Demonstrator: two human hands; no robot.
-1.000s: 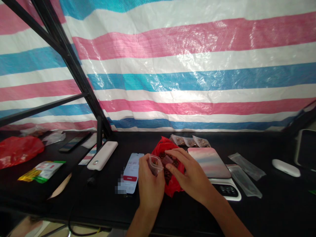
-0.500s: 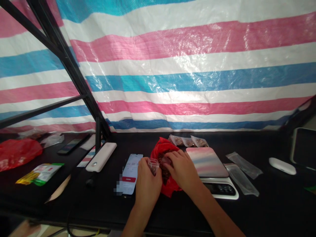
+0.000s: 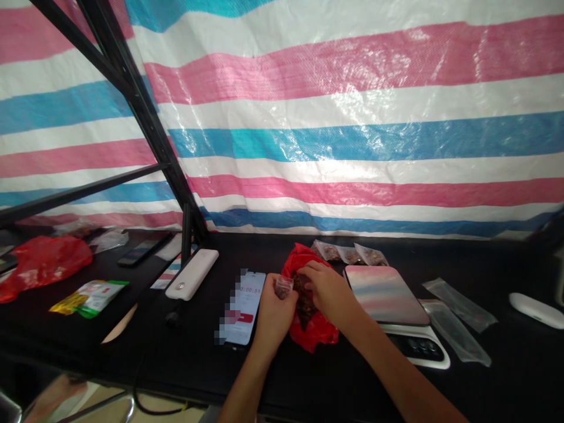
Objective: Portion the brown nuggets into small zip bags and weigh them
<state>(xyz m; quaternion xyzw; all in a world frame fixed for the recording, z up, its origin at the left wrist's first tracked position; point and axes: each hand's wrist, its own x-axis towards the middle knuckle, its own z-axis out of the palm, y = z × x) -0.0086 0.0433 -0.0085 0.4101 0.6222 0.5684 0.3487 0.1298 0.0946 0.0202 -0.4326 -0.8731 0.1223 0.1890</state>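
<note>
Right hand point(image 3: 328, 289) curled inward over red bag point(image 3: 315, 333) (grip: can't tell) | left hand point(image 3: 274, 311) grasping clear pouch point(image 3: 284, 286)

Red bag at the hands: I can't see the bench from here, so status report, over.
Left hand gripping small clear bag. Right hand at mouth of red bag, over brown pieces, grip unclear. Phone close on left, scale close on right.

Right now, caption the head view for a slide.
Left hand holding a clear bag; right hand at the brown pieces in an open red bag.
</note>
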